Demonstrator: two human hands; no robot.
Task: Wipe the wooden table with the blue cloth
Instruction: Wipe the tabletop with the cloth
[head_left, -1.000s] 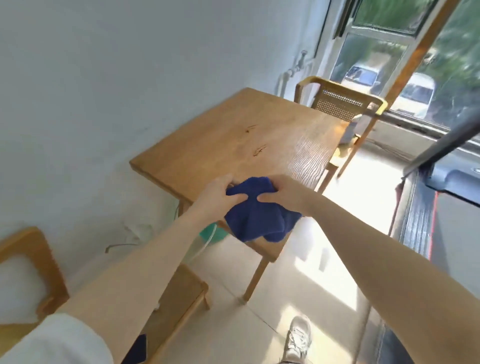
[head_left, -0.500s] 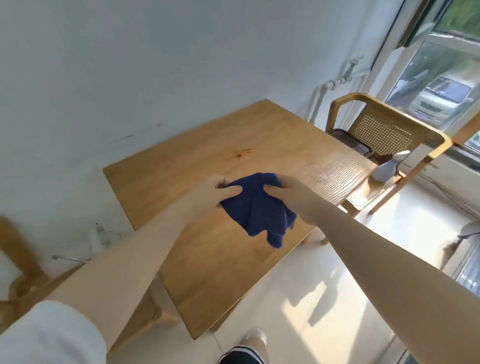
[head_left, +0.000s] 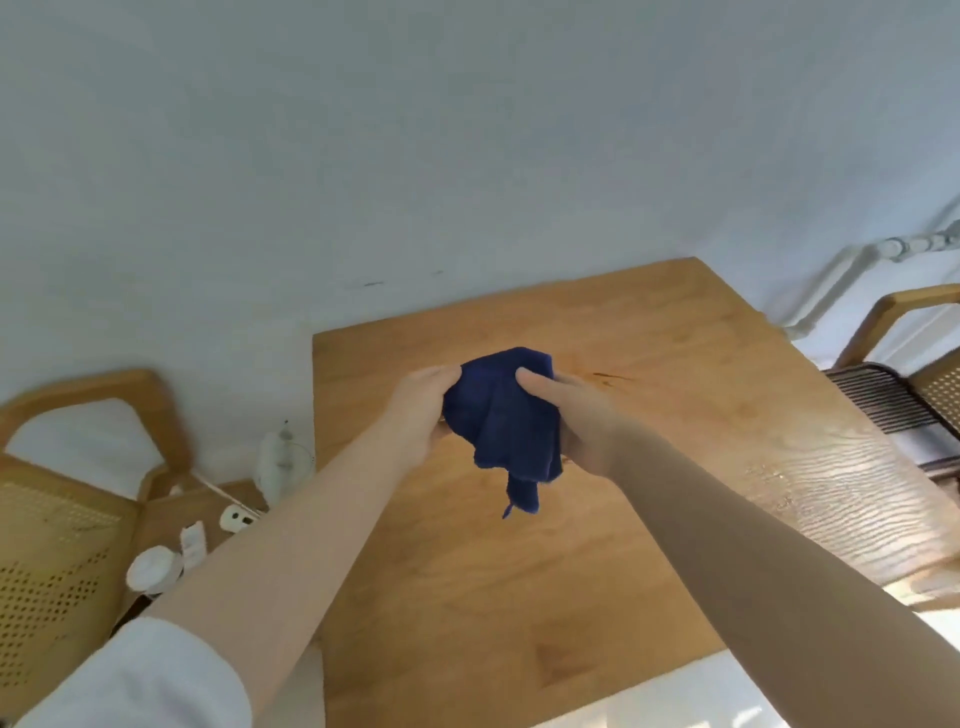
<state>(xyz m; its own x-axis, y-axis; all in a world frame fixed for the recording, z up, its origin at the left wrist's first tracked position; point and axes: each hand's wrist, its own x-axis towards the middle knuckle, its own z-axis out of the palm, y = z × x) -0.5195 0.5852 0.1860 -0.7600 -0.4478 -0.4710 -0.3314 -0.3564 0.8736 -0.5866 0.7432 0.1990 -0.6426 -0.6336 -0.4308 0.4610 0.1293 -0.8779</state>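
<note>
A dark blue cloth (head_left: 503, 420) hangs bunched between both hands above the middle of the wooden table (head_left: 649, 519). My left hand (head_left: 422, 408) grips its left edge and my right hand (head_left: 574, 415) grips its right side. A corner of the cloth dangles down toward the tabletop. The cloth is held in the air, apart from the wood. A small dark mark shows on the table just right of my right hand.
A cane-backed wooden chair (head_left: 62, 530) stands at the left, with small white items (head_left: 156, 569) on a low wooden surface beside it. Another wooden chair (head_left: 904, 374) sits at the table's right end. A white wall runs behind the table.
I have stepped up to the table, which now fills the lower view squarely. Both hands keep hold of the cloth, now over the table's middle rather than its near edge.
</note>
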